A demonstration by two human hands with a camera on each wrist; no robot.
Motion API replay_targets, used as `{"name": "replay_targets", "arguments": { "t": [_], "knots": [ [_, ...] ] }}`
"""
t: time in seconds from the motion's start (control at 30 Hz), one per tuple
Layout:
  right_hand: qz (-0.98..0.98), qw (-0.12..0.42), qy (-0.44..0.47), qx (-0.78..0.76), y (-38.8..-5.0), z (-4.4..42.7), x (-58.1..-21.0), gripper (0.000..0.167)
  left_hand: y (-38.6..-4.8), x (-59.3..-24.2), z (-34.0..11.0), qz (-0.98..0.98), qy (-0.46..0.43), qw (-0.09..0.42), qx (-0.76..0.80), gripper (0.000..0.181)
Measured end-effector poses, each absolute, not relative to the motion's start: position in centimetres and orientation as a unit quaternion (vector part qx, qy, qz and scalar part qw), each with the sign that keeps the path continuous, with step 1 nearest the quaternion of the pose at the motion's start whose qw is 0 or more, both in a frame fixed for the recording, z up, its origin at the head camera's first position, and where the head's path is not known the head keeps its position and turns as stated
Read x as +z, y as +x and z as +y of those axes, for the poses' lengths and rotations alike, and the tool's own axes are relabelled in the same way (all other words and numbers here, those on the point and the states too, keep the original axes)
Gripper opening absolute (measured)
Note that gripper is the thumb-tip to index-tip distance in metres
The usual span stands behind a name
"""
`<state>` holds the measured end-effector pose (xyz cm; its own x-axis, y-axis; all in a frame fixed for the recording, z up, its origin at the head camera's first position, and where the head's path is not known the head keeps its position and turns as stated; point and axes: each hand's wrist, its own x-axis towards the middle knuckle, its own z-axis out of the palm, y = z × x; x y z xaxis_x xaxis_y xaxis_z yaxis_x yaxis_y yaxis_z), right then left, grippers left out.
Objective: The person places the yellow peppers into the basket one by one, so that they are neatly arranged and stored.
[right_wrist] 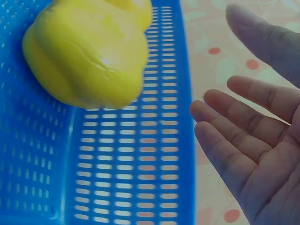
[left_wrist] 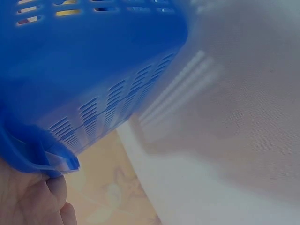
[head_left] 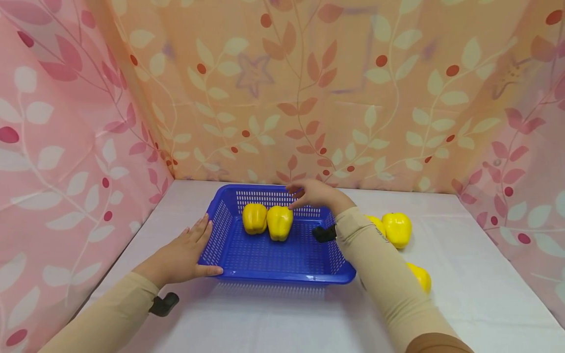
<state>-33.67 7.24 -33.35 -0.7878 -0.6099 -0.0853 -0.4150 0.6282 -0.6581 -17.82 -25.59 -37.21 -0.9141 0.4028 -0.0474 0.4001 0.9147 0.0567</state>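
Two yellow bell peppers (head_left: 280, 223) sit side by side in a blue plastic basket (head_left: 287, 276), toward its back left. My left hand (head_left: 183, 255) rests against the basket's left side, fingers extended along the rim and thumb at the front left corner. In the left wrist view, part of the left hand (left_wrist: 33, 199) touches the blue rim. Above the back of the basket, my right hand (head_left: 315, 193) holds nothing. The right wrist view shows the right hand (right_wrist: 253, 136) with its fingers spread apart from the nearer yellow pepper (right_wrist: 89, 56).
Right of the basket, a yellow pepper (head_left: 397, 229) lies on the white tabletop (head_left: 468, 274) beside another partly behind my right sleeve (head_left: 384, 264). One more yellow pepper (head_left: 421, 278) is nearer the front. Patterned curtains (head_left: 309, 88) surround the back and sides.
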Motion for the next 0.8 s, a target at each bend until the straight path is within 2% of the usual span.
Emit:
{"name": "replay_targets", "arguments": {
  "t": [0.57,0.8],
  "knots": [
    [0.865,0.164,-0.273,-0.387,-32.6,11.3,-30.8,0.057,-17.8,-37.4,-25.7,0.978,0.207,0.024,0.025,0.119],
    [0.864,0.129,-0.273,-0.403,-32.0,14.1,-29.9,0.062,-17.9,-37.4,-25.7,0.977,0.208,0.027,0.026,0.119]
  ]
}}
